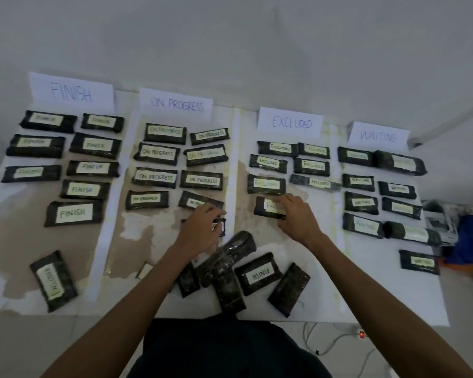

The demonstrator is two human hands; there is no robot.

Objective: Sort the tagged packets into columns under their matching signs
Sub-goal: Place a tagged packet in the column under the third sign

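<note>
Near the centre of the frame, just above a loose pile point(230, 268) of unsorted packets, both hands are busy on the white worktop point(325, 296). The left hand point(202, 227) has its fingers curled over the end of a half-covered packet point(221, 227) at the foot of the column under the ON PROGRESS sign point(176, 105). The right hand point(298, 216) pinches the right end of an Excluded packet point(268, 207), fingers across its tag and thumb at the near edge, at the bottom of the column under the EXCLUDED sign point(291, 122). The packets look like dark, film-wrapped bricks, each with a pale tag taped on. They are probably light and fairly firm, with a glossy wrap that may slip (the shine on the pile suggests as much), so a grip across the short width or round one end seems safest. Much is hard to read. The left hand covers most of its packet, so that tag cannot be made out. Several packets in the pile overlap or show no tag, and only the upside-down packet point(258, 273) reads FINISH. Tags at the right under the WAITING sign point(378, 136) are blurred. A stray packet point(53, 281) at the lower left, below the column under the FINISH sign point(71, 91), seems to read Excluded sideways. The left forearm partly hides a pale scrap point(145, 270).
</note>
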